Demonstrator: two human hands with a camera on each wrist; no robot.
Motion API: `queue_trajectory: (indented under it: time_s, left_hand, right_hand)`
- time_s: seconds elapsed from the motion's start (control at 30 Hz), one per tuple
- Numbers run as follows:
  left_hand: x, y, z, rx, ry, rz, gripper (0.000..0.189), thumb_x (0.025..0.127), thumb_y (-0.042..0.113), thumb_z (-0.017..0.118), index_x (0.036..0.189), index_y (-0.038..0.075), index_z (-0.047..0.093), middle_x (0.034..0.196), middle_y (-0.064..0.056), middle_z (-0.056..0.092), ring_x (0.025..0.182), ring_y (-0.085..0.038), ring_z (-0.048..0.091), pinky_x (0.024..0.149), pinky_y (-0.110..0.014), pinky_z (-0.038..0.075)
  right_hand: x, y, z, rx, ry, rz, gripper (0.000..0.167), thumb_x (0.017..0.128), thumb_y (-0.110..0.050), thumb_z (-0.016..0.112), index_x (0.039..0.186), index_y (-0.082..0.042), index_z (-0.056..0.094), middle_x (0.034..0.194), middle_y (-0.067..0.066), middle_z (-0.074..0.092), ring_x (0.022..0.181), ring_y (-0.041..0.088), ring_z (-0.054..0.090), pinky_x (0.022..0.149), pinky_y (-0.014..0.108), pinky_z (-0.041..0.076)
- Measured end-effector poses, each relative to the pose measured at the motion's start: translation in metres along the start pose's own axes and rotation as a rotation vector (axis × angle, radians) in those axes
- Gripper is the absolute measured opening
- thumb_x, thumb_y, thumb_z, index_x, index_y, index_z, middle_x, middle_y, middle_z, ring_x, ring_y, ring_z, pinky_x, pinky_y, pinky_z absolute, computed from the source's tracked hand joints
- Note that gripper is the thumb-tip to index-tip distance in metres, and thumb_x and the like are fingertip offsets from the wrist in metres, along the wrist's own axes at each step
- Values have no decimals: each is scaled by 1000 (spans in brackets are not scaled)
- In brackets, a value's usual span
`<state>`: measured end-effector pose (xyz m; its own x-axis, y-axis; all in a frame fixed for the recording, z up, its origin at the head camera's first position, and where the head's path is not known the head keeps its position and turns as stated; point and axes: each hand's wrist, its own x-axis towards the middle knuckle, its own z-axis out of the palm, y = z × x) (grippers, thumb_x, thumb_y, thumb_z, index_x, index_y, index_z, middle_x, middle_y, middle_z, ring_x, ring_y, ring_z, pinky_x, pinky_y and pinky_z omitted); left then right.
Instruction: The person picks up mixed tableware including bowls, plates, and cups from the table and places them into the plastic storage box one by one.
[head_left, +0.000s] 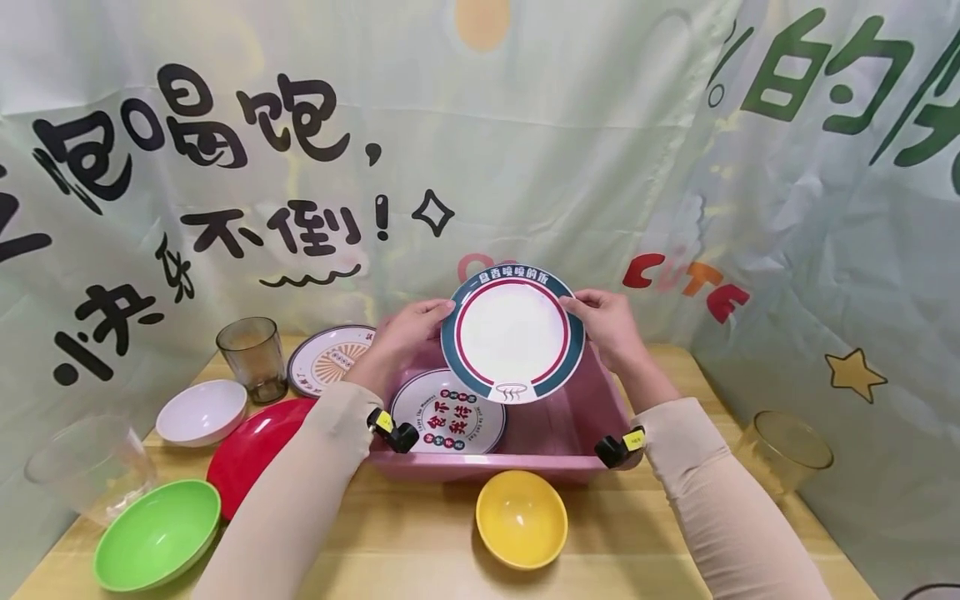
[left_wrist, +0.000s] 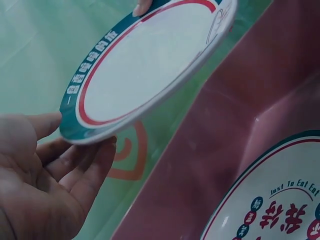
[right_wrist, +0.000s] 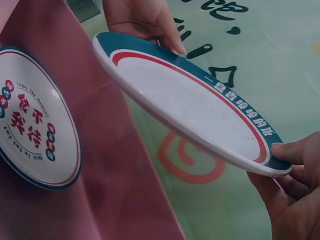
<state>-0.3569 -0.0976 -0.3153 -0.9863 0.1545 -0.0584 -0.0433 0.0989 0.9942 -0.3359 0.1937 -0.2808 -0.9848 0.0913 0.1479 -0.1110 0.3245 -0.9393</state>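
Both hands hold up a round white plate [head_left: 513,333] with a teal rim and a red ring, above a pink bin [head_left: 555,429]. My left hand [head_left: 408,333] grips its left edge, thumb on top and fingers beneath, as the left wrist view shows with the hand [left_wrist: 55,175] close up. On the opposite edge my right hand [head_left: 607,325] pinches the rim; its thumb and fingers [right_wrist: 287,152] show in the right wrist view. Inside the bin, toward its left, lies another white plate [head_left: 450,414] with red characters, apart from the held one.
Left of the bin are a patterned plate [head_left: 318,358], a dark cup [head_left: 255,362], a white bowl [head_left: 201,414], a red plate [head_left: 251,450], a green bowl [head_left: 157,537] and a clear cup [head_left: 90,471]. A yellow bowl [head_left: 521,521] stands in front, an amber cup [head_left: 783,450] at right.
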Motion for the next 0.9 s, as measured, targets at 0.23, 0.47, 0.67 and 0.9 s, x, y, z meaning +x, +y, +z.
queue_trajectory:
  time_s: [0.23, 0.47, 0.67, 0.9]
  left_hand:
    - [12, -5, -2, 58, 105, -10, 46, 99, 41, 57, 138, 18, 58, 125, -5, 63, 107, -19, 62, 93, -32, 50]
    - [20, -14, -7, 205, 214, -38, 46, 98, 48, 55, 137, 25, 59, 132, -2, 60, 113, -19, 57, 97, -35, 46]
    - [26, -22, -10, 318, 295, -90, 44, 98, 53, 51, 137, 33, 59, 132, 0, 60, 109, -18, 58, 90, -35, 50]
    - [36, -31, -9, 287, 305, -16, 41, 103, 35, 49, 141, 19, 55, 139, -7, 55, 122, -23, 54, 101, -36, 45]
  right_hand:
    - [12, 18, 21, 12, -15, 52, 36, 96, -32, 65, 119, -5, 68, 109, 16, 65, 87, 27, 63, 73, 27, 57]
    - [25, 34, 39, 64, -54, 144, 34, 97, -30, 63, 120, -5, 67, 111, 16, 62, 88, 25, 61, 77, 32, 56]
    - [38, 45, 52, -59, -72, 191, 36, 95, -36, 64, 120, -10, 67, 106, 13, 64, 83, 22, 61, 70, 30, 55]
    - [49, 58, 64, 42, -107, 228, 33, 96, -28, 65, 118, -4, 65, 109, 16, 62, 84, 22, 62, 70, 29, 57]
